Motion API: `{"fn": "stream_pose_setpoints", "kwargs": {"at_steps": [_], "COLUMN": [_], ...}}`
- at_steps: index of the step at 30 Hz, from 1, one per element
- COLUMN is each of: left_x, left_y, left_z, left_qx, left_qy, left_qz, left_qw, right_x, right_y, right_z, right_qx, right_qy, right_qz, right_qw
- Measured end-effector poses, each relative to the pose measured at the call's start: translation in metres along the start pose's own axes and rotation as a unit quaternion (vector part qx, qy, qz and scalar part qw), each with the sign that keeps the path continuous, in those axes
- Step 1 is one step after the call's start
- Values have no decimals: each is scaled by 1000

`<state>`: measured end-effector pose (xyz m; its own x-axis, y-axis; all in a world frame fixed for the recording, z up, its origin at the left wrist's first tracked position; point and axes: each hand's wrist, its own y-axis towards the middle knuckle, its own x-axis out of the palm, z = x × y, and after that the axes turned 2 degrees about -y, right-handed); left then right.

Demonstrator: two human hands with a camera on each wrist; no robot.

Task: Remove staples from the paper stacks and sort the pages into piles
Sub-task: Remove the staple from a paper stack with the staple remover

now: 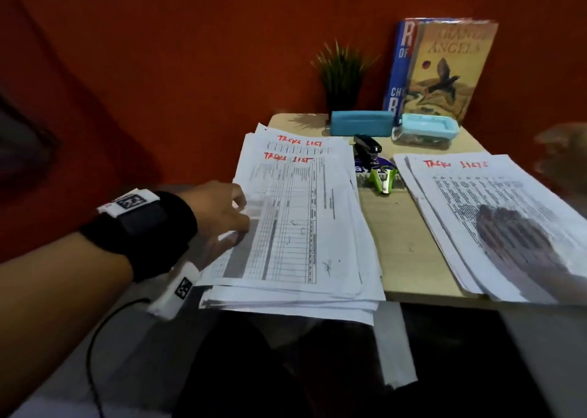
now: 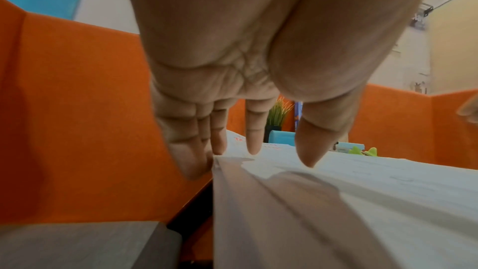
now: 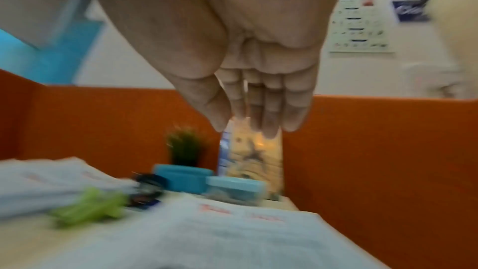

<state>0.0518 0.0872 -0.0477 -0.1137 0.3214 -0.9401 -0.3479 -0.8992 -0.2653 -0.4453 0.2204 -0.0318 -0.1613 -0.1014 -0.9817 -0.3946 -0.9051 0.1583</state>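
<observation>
Head view: two paper piles on the worktop [image 1: 403, 243]; your left pile [image 1: 305, 220] overhangs the near edge and could slide off if nudged. One staple remover [image 1: 384, 179] lies between the piles.

Left wrist: left hand [image 2: 232, 89], grip loose, fingertips at the pile's edge.

Right wrist: right hand [image 3: 258, 89], straight-fingered, holds nothing above the right pile [image 3: 207, 238].

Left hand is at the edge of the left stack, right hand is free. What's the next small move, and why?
Probably lift the top sheets with the left hand: its fingers already touch the left stack's edge, gripping nothing yet. The right hand hangs open above the right stack, so it could then fetch the green staple remover lying between the stacks.
</observation>
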Motion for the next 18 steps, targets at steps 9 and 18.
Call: {"fn": "stream_pose_setpoints", "kwargs": {"at_steps": [9,18], "left_x": [24,44], "left_y": [-12,-21], "left_z": [-11,-23], "left_qx": [32,58], "left_qy": [-33,-40], "left_qz": [-6,30], "left_qw": [999,997], "right_x": [-43,-42], "right_y": [-93,-96], "right_z": [-278,-290], "right_qx": [-347,-355], "right_qy": [92,58], "right_qz": [-143,-211], "right_qw": [922,909]}}
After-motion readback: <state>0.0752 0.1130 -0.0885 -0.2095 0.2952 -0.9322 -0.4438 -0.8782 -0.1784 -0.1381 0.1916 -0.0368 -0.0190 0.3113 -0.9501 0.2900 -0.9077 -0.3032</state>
